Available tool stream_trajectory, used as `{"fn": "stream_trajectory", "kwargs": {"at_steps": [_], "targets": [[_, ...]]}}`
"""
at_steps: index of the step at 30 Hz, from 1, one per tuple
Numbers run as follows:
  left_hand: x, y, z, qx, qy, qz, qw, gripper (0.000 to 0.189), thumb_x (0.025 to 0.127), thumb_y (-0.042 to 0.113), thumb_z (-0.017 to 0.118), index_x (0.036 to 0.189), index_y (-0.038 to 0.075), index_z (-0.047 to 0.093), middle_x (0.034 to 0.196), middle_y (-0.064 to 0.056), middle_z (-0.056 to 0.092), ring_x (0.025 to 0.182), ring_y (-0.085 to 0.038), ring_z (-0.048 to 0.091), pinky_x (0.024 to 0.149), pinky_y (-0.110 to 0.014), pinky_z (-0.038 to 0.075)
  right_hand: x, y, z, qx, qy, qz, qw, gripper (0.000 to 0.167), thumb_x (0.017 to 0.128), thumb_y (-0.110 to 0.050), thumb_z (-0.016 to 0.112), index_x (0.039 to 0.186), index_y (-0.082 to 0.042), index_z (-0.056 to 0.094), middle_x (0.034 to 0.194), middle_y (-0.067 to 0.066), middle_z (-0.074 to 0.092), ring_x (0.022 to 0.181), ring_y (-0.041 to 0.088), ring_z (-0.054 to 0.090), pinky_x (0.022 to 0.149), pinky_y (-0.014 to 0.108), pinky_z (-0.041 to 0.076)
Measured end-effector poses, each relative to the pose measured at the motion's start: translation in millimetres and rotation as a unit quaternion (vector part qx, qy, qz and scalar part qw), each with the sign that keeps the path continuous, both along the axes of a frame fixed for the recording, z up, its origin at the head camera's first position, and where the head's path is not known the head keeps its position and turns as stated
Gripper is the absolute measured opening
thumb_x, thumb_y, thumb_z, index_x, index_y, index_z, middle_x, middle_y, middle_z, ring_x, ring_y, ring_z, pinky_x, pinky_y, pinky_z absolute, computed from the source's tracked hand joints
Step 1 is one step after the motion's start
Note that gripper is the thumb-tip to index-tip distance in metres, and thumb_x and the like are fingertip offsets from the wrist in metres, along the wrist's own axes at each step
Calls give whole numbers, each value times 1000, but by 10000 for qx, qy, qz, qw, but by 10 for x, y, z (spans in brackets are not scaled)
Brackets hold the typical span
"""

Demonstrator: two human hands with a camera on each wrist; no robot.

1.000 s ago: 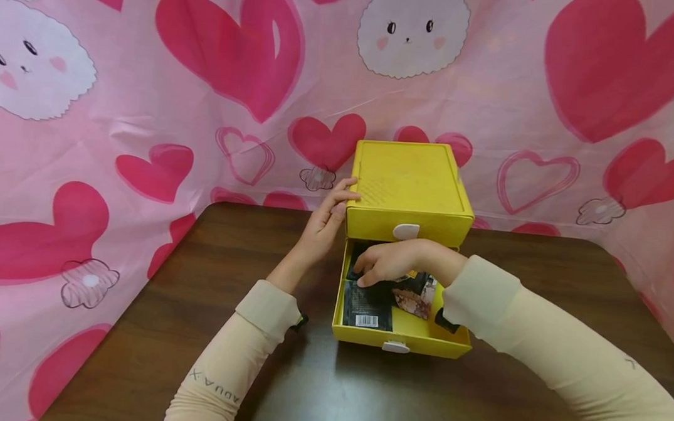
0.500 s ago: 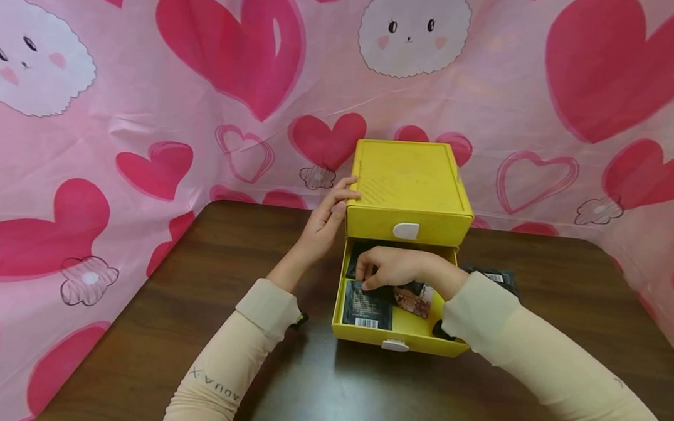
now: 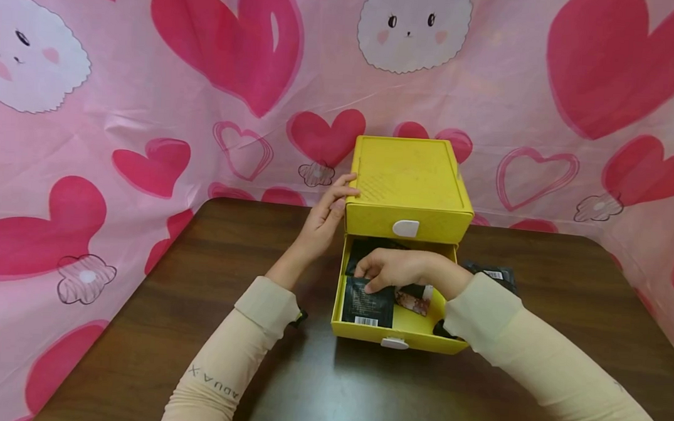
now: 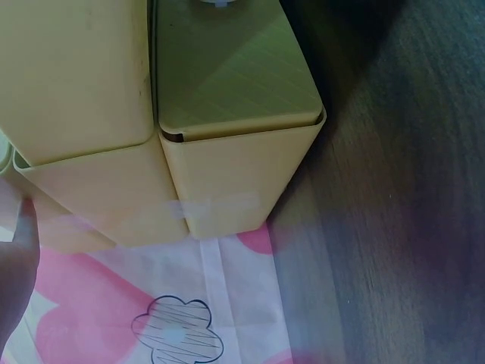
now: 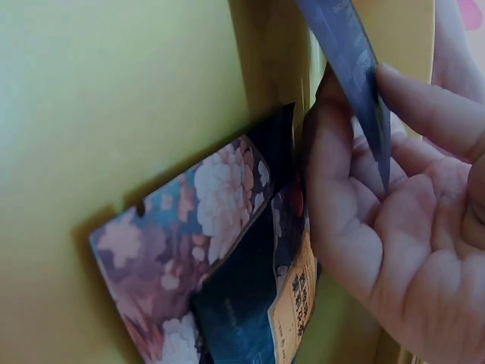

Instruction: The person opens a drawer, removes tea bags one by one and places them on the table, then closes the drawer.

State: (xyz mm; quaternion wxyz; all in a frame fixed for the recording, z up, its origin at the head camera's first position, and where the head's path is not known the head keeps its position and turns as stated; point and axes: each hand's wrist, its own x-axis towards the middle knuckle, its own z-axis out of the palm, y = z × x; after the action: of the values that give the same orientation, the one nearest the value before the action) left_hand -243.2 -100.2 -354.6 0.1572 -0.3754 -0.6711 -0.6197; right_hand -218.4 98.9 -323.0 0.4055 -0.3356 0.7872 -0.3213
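My right hand [image 3: 399, 266] reaches into the pulled-out lower drawer [image 3: 417, 324] of a yellow two-drawer box [image 3: 409, 176]. Between thumb and fingers it pinches the edge of a dark sachet [image 3: 369, 303] with small print and a barcode; the right wrist view shows this sachet [image 5: 352, 68] edge-on. Beside it in the drawer lies a flower-printed sachet [image 5: 189, 212], partly covered by my hand in the head view. My left hand [image 3: 320, 225] rests against the box's left side, fingertips on its top edge; in the left wrist view one finger [image 4: 29, 220] touches the side wall.
The upper drawer [image 3: 370, 221] is closed and has a white pull tab [image 3: 406, 228]. Another dark sachet [image 3: 495, 275] lies on the wooden table [image 3: 198, 280] right of the box, partly behind my sleeve. A pink heart-patterned cloth [image 3: 298, 58] hangs close behind the box.
My right hand has shifted slightly right, with the held sachet tilting a little. The sachet on the table has come out from behind my sleeve. My left hand stays in place.
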Motion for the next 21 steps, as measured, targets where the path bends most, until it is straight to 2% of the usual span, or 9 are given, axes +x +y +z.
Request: {"fn": "stream_trajectory", "kwargs": {"at_steps": [3,7,12,17,21], "targets": [[1,5,-1,5,4,11,10000,52,104,38,39,129,-7,48,158,-19,31,151,-22,27,121,-48,30,3,15,-7,-142,-179,87,9997,7,98,-3,57,103,-1,62,84,-1,60,75,13,52,74,25,43],[3,5,4,-1,31,47,10000,52,104,38,38,129,-6,49,158,-19,32,151,-22,27,121,-47,29,11,27,-4,-257,-234,129,9993,6,98,-3,57,101,-1,61,84,-1,61,76,13,53,76,25,44],[1,14,5,-3,70,-4,10000,54,104,40,38,129,-7,48,157,-20,31,151,-23,27,121,-50,30,21,50,41,-216,-357,-20,9991,8,99,-5,55,104,-3,62,91,0,67,79,12,60,76,27,53],[0,20,7,-11,110,-23,9999,54,104,40,38,129,-7,48,157,-21,31,151,-24,27,121,-47,30,17,126,189,-231,-225,-144,9994,11,100,-8,55,107,-5,63,93,2,70,76,13,64,70,30,57],[-4,12,6,6,142,30,9999,53,104,39,39,128,-7,48,157,-22,32,151,-24,27,122,-43,30,9,206,341,-336,85,-120,9993,11,100,-11,57,108,-5,62,94,4,70,78,16,64,70,35,57]]}}
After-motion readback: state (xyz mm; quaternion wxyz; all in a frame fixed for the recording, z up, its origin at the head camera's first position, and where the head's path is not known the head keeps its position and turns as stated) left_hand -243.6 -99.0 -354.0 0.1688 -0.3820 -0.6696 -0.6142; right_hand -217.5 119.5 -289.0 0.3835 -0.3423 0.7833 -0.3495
